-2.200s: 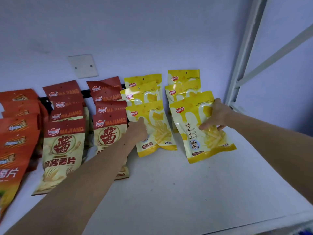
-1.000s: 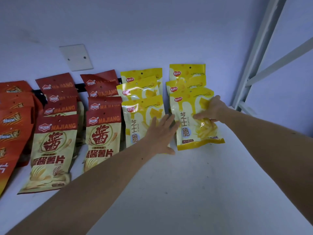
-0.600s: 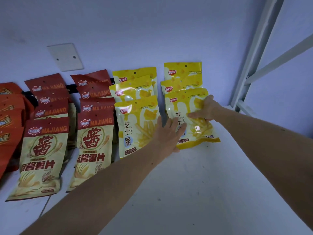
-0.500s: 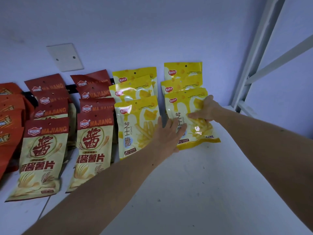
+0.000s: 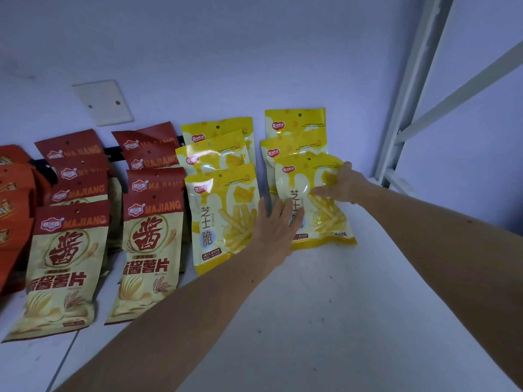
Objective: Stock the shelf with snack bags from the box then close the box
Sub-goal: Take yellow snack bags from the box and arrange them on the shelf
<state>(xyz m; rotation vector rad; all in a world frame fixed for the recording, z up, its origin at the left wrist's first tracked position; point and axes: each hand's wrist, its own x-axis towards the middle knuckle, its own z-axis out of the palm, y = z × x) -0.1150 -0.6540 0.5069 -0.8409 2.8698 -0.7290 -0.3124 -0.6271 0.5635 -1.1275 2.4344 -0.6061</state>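
Two columns of yellow snack bags are stacked on the white shelf (image 5: 325,306) at centre frame. The front yellow bag (image 5: 319,219) of the right column — glossy, printed with fries — is held at its right edge by the right hand (image 5: 343,186), thumb curled over it. The left hand (image 5: 276,224) is laid flat, fingers straight, across both front bags. Red-and-cream bags (image 5: 147,239) fill the left — a grey wall (image 5: 254,52) stands behind.

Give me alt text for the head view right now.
Both hands square up the front yellow snack bag of the rightmost row: left hand flat on its left edge, right hand gripping its right side. Red bags and more yellow rows fill the white shelf leftward.
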